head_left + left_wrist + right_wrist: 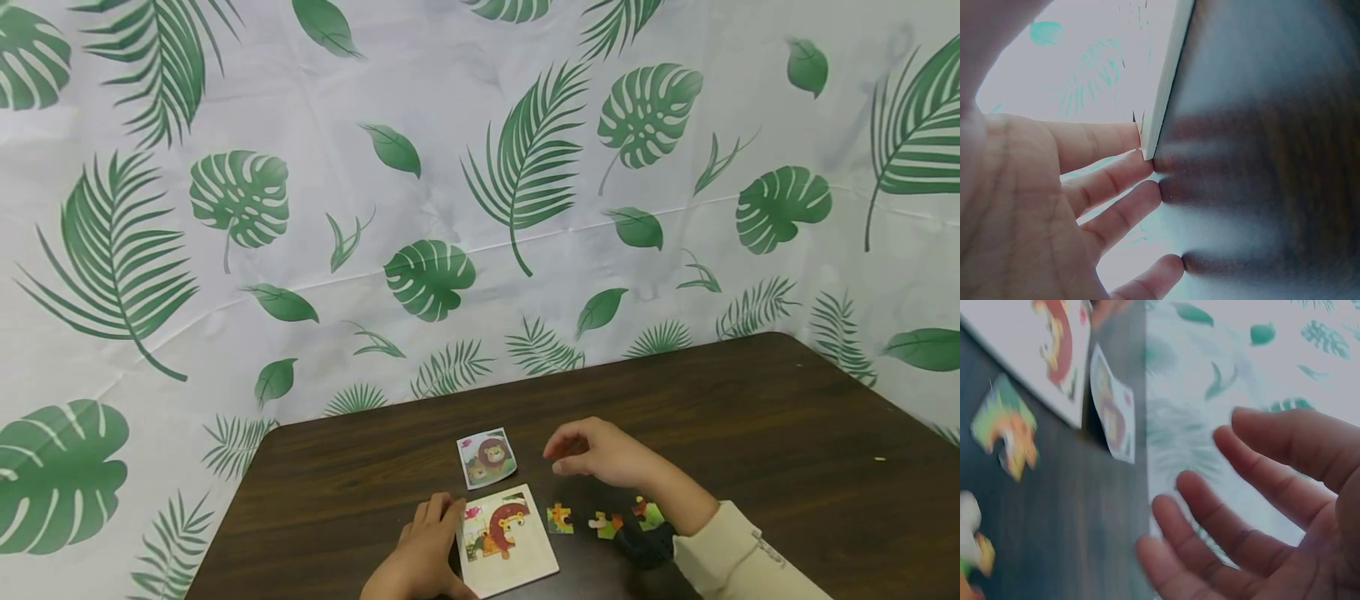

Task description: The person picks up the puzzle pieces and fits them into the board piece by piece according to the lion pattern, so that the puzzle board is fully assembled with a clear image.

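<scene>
Head view: your left hand (420, 550), fingers straight, touches the left edge of the puzzle board (525, 568). Fitted pieces (497, 530) sit inside it; its near part is bare. Your right hand (603, 457), relaxed and empty, has the picture card (489, 461) to its left and loose pieces (559, 518) nearer you; the black wrist device (647, 546) partly hides the rightmost.

Left wrist view: your extended fingers meet board and table (1260, 187).

Right wrist view: your fingers spread, card beyond them.

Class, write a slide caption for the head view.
Left hand touches an unfinished puzzle board while the empty right hand hovers near loose pieces and a lion card.
</scene>
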Available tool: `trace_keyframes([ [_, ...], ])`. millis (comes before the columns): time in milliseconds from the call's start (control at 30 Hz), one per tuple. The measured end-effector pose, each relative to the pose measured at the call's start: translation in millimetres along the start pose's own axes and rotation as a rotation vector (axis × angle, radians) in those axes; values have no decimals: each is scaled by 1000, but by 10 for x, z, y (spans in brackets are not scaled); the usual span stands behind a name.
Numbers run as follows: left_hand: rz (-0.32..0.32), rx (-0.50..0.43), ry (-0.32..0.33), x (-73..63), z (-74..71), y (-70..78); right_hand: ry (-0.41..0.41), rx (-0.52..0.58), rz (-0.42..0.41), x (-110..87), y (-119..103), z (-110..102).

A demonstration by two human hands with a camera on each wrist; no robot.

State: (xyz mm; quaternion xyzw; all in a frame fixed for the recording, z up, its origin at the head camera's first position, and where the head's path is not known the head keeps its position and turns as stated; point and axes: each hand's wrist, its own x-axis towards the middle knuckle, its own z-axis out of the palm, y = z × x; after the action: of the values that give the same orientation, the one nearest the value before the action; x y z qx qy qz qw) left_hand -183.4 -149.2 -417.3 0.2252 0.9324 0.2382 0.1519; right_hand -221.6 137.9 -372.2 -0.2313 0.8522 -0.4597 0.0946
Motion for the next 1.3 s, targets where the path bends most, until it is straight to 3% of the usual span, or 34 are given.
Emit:
trace_keyframes([
  [467,-5,-9,-18,-7,10,-16,151,-165,150,-164,309,-300],
  [700,-7,-12,-13,-7,9,-12,170,-243,184,-220,514,-404],
  [1133,-1,-8,-13,-6,8,-23,197,-268,307,-289,728,-388],
  [1300,3,-1,-7,-4,8,-26,219,-300,302,-299,756,-382],
])
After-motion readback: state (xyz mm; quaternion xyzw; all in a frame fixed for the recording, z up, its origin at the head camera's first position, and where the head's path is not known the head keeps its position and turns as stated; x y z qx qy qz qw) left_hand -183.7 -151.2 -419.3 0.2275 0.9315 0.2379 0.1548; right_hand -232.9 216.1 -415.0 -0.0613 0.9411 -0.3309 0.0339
